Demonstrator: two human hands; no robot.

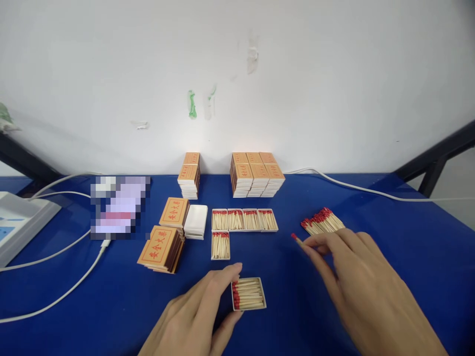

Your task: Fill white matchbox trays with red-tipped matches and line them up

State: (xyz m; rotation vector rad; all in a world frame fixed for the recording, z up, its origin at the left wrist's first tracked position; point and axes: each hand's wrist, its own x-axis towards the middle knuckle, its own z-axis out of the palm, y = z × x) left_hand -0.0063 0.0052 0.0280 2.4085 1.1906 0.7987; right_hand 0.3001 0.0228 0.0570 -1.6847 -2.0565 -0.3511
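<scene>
Between the thumb and fingers of my left hand (200, 306) is a white matchbox tray (264, 296) full of red-tipped matches, lying sideways with the heads to the left. My right hand (356, 267) pinches a match (297, 240), its red head pointing up and left. Just beyond that hand lies a heap of loose matches (322, 221). Further back, several filled trays (252, 220) stand side by side in a row. One more filled tray (220, 245) sits in front of the row's left end.
Matchbox sleeves (159, 247) and white trays (196, 221) are stacked at left. Closed matchboxes stand by the wall in a small stack (189, 173) and a larger one (256, 173). A blurred phone-like object (124, 202), a white cable (89, 274) and a white device (29, 222) occupy the left.
</scene>
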